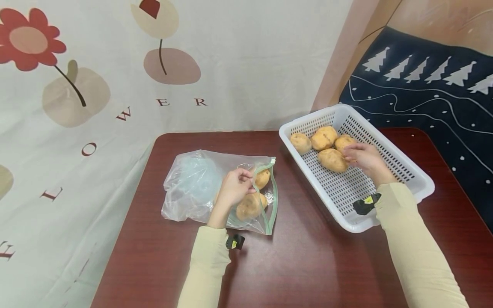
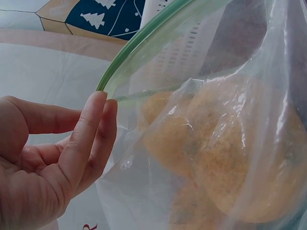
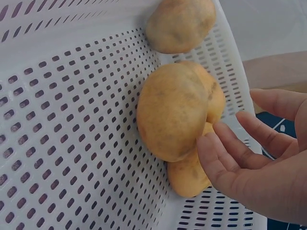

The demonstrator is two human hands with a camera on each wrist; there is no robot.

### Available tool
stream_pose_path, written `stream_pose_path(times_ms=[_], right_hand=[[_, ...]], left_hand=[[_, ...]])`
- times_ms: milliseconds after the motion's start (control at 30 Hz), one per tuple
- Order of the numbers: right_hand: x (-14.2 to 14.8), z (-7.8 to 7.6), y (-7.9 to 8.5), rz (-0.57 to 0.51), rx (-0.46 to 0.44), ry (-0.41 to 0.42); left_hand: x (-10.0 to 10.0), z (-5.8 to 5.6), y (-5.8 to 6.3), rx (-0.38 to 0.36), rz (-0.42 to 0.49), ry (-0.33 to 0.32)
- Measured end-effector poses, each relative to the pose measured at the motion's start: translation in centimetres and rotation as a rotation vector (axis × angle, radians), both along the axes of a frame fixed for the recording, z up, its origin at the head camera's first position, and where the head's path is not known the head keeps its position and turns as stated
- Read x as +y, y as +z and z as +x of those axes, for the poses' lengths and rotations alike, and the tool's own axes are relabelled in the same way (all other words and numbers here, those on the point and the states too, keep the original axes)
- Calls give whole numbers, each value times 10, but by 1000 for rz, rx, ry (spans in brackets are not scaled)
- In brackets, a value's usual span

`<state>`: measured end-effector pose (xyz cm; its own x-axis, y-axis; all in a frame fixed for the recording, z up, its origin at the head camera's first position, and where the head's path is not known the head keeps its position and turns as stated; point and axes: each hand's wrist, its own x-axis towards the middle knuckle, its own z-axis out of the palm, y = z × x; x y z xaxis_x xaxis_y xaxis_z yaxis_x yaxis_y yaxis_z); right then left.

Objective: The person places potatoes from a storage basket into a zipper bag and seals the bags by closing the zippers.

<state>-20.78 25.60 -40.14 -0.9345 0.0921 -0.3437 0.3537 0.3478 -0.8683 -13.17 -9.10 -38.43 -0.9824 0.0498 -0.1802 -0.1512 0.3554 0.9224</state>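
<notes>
A clear zip bag [image 1: 225, 161] with a green seal lies on the table, its mouth to the right. Potatoes [image 2: 240, 148] show through its plastic near the mouth. My left hand [image 1: 236, 188] pinches the bag's green rim [image 2: 125, 51] at the fingertips. Over the white plastic basket [image 1: 327, 192], my right hand [image 1: 366, 159] has its fingers loosely bent, with nothing held in them. Its fingertips [image 3: 206, 141] are at the side of a large potato [image 3: 170, 112]; whether they touch it I cannot tell. Several potatoes [image 1: 324, 137] sit at the basket's far end.
The dark red wooden table [image 1: 292, 265] carries both bag and basket. Behind it hangs a pale cloth [image 1: 246, 64] printed with flowers and letters. A dark blue cloth [image 1: 416, 98] with white trees is at the right. Something pale blue [image 1: 198, 177] shows inside the bag's left part.
</notes>
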Motion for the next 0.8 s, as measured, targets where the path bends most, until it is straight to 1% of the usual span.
stream_pose_path(times_ms=[33, 67, 167, 267, 300, 400, 500, 700, 800], right_hand=[[1, 0, -1, -1, -1, -5], [5, -3, -9, -2, -5, -17], [7, -2, -12, 6, -7, -38], [9, -1, -12, 4, -17, -57], [5, 2, -5, 3, -17, -57], [7, 4, -5, -12, -28, -68], [9, 3, -7, -24, -42, -81], [11, 2, -14, -31, -90, -74], [12, 2, -14, -44, -105, -78]], left_hand=[[0, 0, 0, 0, 2, 0], [0, 0, -1, 1, 3, 0], [0, 0, -1, 4, 6, 0], [0, 0, -1, 4, 3, 0], [0, 0, -1, 3, 2, -1], [0, 0, -1, -2, 1, 1], [0, -1, -1, -2, 3, 0], [0, -1, -1, 4, 14, -5], [0, 0, -1, 2, 15, -4]])
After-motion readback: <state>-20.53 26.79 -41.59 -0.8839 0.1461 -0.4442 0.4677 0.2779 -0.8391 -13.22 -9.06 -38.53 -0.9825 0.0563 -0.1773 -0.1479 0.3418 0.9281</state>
